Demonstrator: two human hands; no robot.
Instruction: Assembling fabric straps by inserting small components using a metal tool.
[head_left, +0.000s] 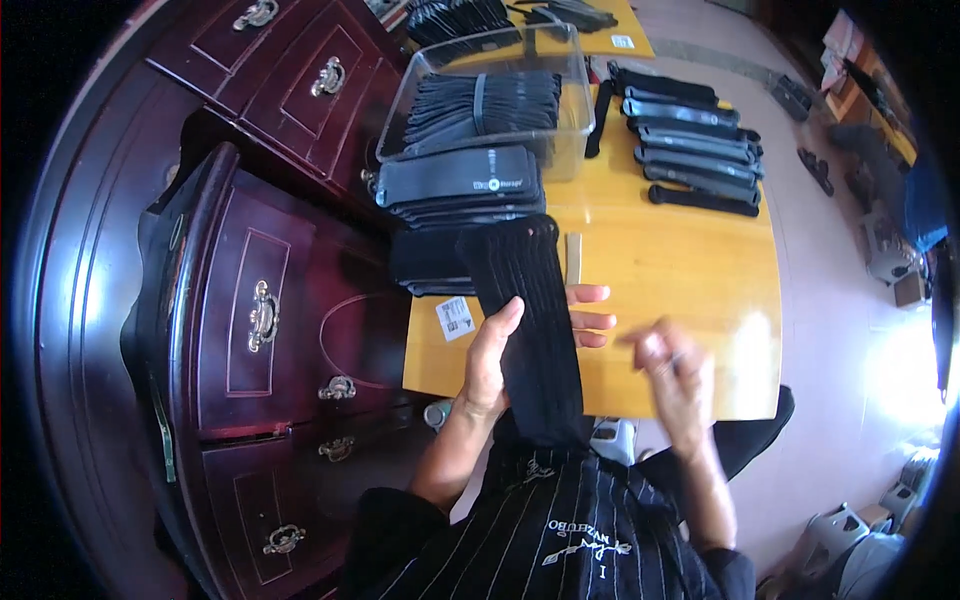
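My left hand (490, 350) is closed around a thick bundle of long black fabric straps (525, 320). Its thumb lies across the near face, and the other fingertips show past the right edge. The bundle stands tilted above the table's front edge, its layered rounded ends at the top and its lower end close to my striped black clothing. To the right, apart from the bundle, hovers my right hand (680, 385). Its fingers are partly curled and smeared by motion, and nothing shows in them.
A yellow table (680, 280) carries a clear plastic bin (570, 150) of banded straps, stacked grey packs (460, 180), a row of folded straps (695, 150) and a white printed label (455, 318). A dark red drawer cabinet (260, 390) stands close on the left. Stools (840, 535) stand lower right.
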